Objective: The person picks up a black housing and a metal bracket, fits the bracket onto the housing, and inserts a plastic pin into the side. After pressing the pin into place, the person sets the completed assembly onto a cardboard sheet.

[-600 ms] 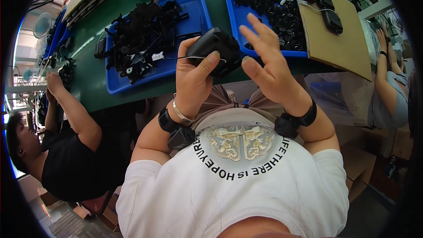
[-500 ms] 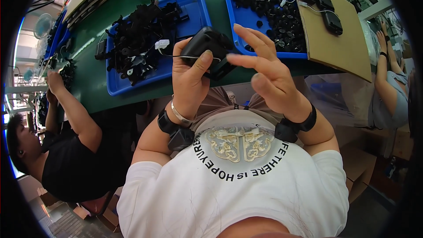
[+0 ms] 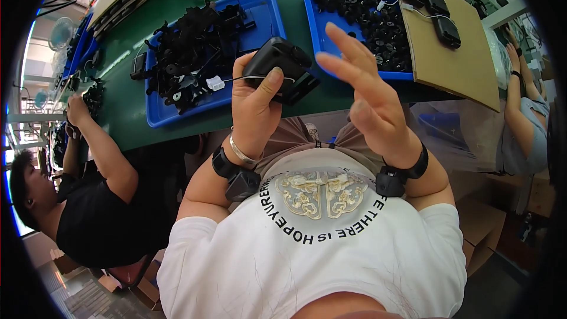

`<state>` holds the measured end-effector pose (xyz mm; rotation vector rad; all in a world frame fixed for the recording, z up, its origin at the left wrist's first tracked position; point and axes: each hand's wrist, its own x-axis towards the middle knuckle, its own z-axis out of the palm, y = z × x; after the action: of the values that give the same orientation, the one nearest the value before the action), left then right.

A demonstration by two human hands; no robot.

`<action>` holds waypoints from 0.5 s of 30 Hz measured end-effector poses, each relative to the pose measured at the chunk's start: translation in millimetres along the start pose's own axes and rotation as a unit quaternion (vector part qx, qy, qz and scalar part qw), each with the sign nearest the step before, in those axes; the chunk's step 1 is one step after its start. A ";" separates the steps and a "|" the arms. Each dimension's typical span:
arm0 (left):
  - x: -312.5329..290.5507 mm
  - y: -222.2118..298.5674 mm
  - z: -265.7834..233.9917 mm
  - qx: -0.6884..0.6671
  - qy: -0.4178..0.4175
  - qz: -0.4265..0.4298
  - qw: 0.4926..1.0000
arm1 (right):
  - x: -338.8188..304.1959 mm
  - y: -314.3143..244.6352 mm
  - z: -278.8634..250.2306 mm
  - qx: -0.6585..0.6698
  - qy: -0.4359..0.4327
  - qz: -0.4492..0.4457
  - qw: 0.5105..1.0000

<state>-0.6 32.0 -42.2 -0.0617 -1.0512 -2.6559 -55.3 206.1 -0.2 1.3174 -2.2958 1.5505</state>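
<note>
Left hand (image 3: 257, 97) grasps a black device (image 3: 276, 66); right hand (image 3: 378, 94) has fingers spread, looks empty, just apart from it. Step in hand: probably mid-handling of the device; next move seems to call for a steady left hold, cable clear of the right fingers. Device is over the green table (image 3: 127, 109)'s near edge, tilted, boxy, rounded. Thin cable (image 3: 251, 77) runs under the left thumb; white connector (image 3: 215, 83) sticks out left.
</note>
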 end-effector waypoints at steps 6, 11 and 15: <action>2.0 1.7 -3.4 0.006 0.000 0.013 1.000 | -3.8 -4.6 -3.7 0.113 -0.118 -0.071 0.984; -0.8 1.3 -2.1 -0.011 0.013 -0.005 1.000 | 3.8 -1.2 2.6 -0.002 -0.032 0.002 0.999; 3.9 7.0 -3.6 0.014 0.006 0.025 1.000 | 4.9 -3.9 9.3 0.113 -0.016 -0.015 0.993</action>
<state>-2.2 23.8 -39.7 -0.0661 -1.0686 -2.5924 -52.3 195.4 0.5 1.4277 -2.1583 1.8373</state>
